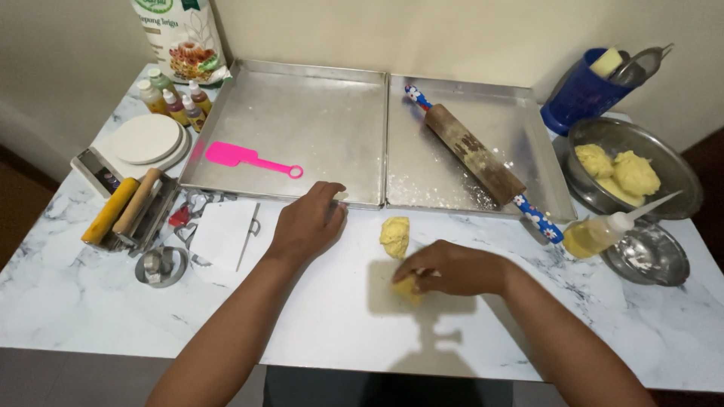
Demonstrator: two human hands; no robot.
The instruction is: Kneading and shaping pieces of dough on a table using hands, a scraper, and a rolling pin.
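Marble table; right hand pinches dough piece; left hand flat.

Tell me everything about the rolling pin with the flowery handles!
The rolling pin has a brown wooden barrel, dusted pale with flour, and two blue handles with white and red flowers. It lies flat and slanted across the right-hand metal baking tray, which also has flour on it. Its far handle sits inside the tray; its near handle sticks out over the tray's front corner, beside a squeeze bottle. No hand touches it.
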